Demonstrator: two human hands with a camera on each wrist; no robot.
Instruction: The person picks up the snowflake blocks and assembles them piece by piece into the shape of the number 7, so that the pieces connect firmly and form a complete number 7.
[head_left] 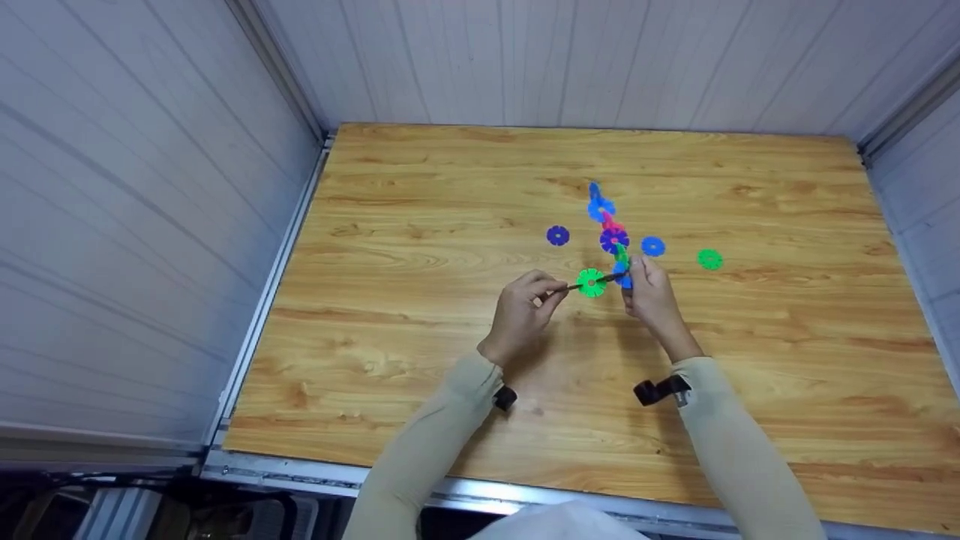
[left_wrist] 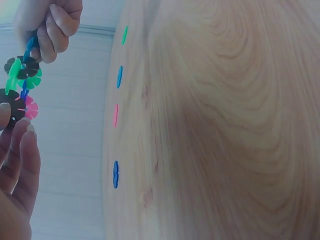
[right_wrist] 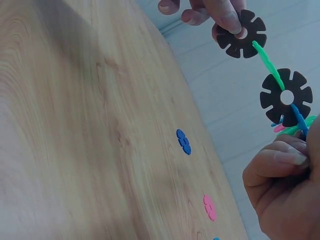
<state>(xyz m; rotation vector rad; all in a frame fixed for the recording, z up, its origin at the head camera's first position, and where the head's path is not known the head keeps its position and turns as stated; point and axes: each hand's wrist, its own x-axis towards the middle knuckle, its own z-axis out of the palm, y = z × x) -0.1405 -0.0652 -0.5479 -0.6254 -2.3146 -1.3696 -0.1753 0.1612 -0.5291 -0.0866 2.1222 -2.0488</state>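
The left hand (head_left: 525, 307) pinches the rim of a black notched disc (right_wrist: 252, 32) between thumb and fingertips, while the right hand (head_left: 652, 296), its fingers curled in, grips a blue notched disc (head_left: 622, 279). Between the two hands, the black disc slots into a bright green disc (head_left: 587, 291), which meets a second black disc (right_wrist: 300, 95) (edge-on from the head, but face-on to the right wrist camera), and that one joins the gripped blue piece. Beyond the right hand, the chain runs on toward the far side through another green disc (head_left: 621, 253), a purple disc (head_left: 609, 241) and more linked pieces, all held up above the wood-grain table (head_left: 420, 225). Farther out, loose discs lie flat in a row on the tabletop: a dark blue one (head_left: 558, 235) left of the chain, a pink one (left_wrist: 116, 115) next along, then a lighter blue one (head_left: 653, 246) and a green one (head_left: 709, 259) to the right. Pale panelled walls (head_left: 525, 60) stand around the table.
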